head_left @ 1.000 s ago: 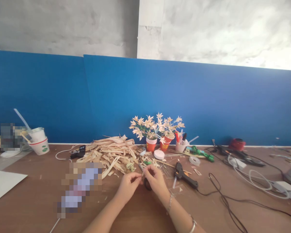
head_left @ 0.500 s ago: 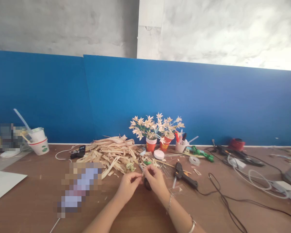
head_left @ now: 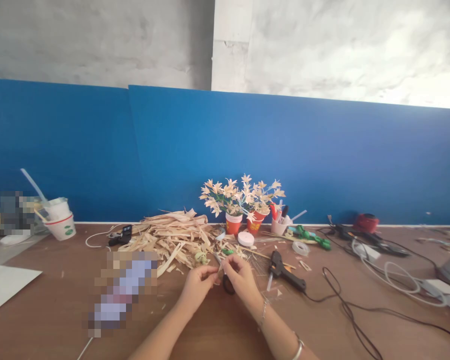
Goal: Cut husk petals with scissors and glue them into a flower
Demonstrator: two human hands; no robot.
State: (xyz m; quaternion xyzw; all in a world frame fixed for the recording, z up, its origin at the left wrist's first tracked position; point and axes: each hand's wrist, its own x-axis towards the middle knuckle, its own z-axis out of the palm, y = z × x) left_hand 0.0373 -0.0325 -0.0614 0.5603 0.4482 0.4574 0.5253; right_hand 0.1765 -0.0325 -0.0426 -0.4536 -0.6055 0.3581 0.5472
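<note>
- a blue partition (head_left: 247,145) stands behind a brown bench (head_left: 217,332), with a bare grey wall above it.
- the small pale piece (head_left: 221,270) is between the two hands, just above the bench, near the heap of dry strips (head_left: 172,227); it is too small to make out fully.
- it looks like the same dry stuff, so probably very light, thin, rather stiff and apt to split; a gentle pinch near its ends should suit it best.
- left hand (head_left: 198,289): thumb and forefinger closed at the tips, seemingly on the piece.
- right hand (head_left: 242,276): fingers curled in, pinching it from the other side.
- both forearms angle inward, wrists low.
</note>
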